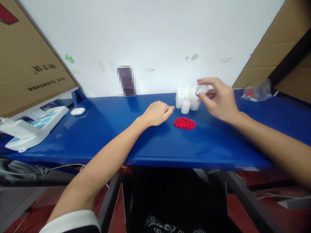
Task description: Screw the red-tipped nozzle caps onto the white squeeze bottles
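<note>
A pile of several small red beads (184, 123) lies on the blue table (102, 136). Behind it stands a cluster of small white plastic bottles (186, 98). My right hand (220, 98) is at the right side of that cluster, thumb and fingers closed round a white bottle (202, 89) lifted slightly above the others. My left hand (157, 113) rests on the table just left of the beads, its fingers curled loosely under with nothing visible in them.
A white device with blue panels (31, 127) sits at the table's left end, a white oval object (78, 111) beside it. A clear plastic bag holding red items (257, 91) lies far right. Cardboard boxes (26, 58) flank both sides against the white wall.
</note>
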`<move>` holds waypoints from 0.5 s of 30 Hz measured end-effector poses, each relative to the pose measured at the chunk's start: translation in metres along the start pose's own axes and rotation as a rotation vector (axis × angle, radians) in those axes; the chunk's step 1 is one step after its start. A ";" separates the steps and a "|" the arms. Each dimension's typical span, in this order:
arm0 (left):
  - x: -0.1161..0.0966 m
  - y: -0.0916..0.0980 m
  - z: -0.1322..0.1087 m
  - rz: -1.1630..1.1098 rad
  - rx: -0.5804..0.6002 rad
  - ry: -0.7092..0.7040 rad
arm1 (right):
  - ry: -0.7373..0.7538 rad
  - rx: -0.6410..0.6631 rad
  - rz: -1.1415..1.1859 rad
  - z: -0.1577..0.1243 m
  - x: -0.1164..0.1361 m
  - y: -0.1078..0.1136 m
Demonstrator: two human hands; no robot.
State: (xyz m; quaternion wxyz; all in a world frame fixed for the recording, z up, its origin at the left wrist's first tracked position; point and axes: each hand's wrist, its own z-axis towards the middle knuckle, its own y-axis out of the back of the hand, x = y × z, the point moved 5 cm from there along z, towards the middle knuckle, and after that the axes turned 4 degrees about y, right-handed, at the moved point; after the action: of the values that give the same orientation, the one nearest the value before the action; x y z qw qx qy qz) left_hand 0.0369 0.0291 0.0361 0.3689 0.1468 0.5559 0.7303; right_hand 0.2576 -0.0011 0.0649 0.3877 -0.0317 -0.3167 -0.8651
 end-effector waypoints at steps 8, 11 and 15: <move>0.006 -0.013 -0.001 0.082 0.222 0.108 | -0.038 0.076 -0.017 -0.003 -0.003 -0.013; 0.005 -0.014 0.000 0.057 0.216 0.079 | -0.096 0.070 0.004 -0.004 -0.007 -0.015; 0.005 -0.015 0.001 -0.017 0.225 0.038 | -0.062 0.034 0.008 -0.001 -0.005 -0.018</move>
State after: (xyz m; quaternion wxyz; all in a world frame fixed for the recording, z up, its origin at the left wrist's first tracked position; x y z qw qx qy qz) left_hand 0.0397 0.0350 0.0214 0.3456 0.1687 0.6425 0.6628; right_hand 0.2488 0.0100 0.0531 0.3818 -0.0532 -0.3429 -0.8566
